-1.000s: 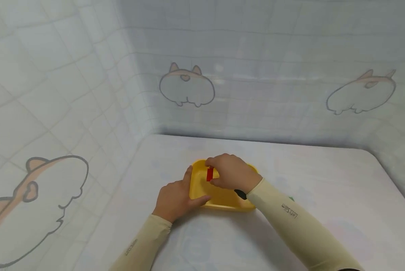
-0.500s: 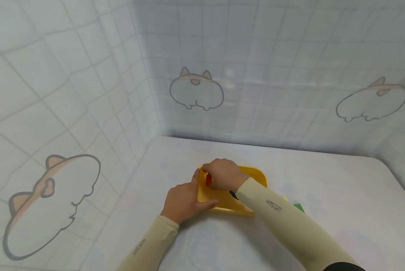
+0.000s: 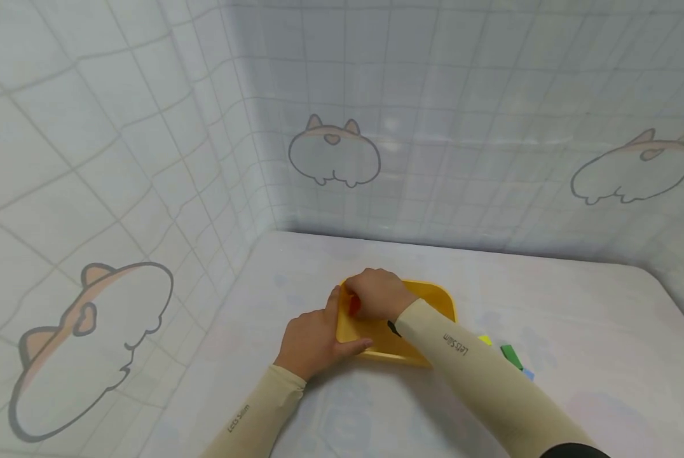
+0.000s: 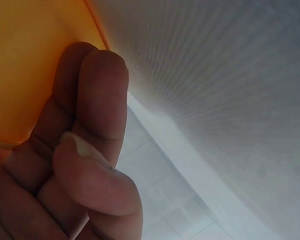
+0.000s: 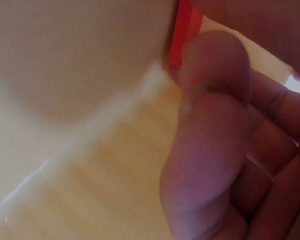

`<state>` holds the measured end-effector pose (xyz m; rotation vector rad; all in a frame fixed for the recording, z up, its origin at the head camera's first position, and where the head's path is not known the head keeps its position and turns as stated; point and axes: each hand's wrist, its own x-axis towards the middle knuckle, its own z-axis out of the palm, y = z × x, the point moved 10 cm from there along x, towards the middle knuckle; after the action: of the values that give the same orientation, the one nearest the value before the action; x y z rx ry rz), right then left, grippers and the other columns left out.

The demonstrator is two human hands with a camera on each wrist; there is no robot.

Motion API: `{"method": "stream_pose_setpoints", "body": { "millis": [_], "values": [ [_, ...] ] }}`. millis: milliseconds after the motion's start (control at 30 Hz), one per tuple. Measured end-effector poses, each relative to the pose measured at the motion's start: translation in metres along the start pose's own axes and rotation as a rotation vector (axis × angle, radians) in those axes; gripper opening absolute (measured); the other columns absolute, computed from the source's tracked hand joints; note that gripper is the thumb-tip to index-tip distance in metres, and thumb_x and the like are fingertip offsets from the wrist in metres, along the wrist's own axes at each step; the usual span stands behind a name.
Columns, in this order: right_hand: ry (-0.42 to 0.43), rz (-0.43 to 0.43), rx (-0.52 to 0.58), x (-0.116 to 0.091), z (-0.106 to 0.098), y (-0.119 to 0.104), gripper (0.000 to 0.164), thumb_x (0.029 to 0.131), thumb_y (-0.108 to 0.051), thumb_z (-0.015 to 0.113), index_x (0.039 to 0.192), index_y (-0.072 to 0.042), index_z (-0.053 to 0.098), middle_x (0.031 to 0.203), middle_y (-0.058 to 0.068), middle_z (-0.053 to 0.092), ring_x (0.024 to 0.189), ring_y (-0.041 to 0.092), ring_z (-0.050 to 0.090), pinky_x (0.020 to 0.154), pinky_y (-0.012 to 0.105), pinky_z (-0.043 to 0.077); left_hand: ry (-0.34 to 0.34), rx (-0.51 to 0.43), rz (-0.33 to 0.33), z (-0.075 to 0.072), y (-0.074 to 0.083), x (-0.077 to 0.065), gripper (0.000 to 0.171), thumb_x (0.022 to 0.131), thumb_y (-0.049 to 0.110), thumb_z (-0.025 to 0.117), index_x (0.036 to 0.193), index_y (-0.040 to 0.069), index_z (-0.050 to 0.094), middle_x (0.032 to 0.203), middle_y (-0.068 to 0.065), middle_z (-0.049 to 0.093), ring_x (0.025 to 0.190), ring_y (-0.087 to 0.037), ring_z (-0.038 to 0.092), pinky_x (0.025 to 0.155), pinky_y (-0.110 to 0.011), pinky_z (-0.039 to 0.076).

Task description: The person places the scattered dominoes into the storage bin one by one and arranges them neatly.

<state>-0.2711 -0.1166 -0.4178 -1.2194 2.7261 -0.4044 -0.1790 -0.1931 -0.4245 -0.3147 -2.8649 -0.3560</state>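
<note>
Pinching an angular red block (image 3: pixel 354 306), right fingers (image 3: pixel 356 284) sit inside the rounded, seemingly plastic tray (image 3: pixel 440 306), left fingers (image 3: pixel 332 306) spread.

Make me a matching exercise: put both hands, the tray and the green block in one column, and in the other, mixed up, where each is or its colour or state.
Column one:
1. left hand
2. right hand
3. tray
4. green block

Column two:
A. coloured yellow
B. on the table, between a yellow piece and a blue piece
C. gripping the near left corner
D. pinching a red block

Pairs: 1-C, 2-D, 3-A, 4-B
</note>
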Motion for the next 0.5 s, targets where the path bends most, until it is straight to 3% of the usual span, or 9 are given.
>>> {"method": "stream_pose_setpoints", "body": {
  "millis": [500],
  "values": [
    [0.001,0.032,0.057,-0.0068,-0.0028,-0.0019,0.025,0.090,-0.023,0.084,0.113,-0.022,0.077,0.082,-0.015,0.066,0.073,0.012,0.061,0.070,0.030,0.053,0.008,-0.009,0.004,-0.0013,-0.0006,-0.0010,0.126,0.077,0.098,0.050,0.159,0.003,0.039,0.049,0.008,0.038,0.039,-0.011,0.034,0.037,-0.030,0.030]
  ]
}}
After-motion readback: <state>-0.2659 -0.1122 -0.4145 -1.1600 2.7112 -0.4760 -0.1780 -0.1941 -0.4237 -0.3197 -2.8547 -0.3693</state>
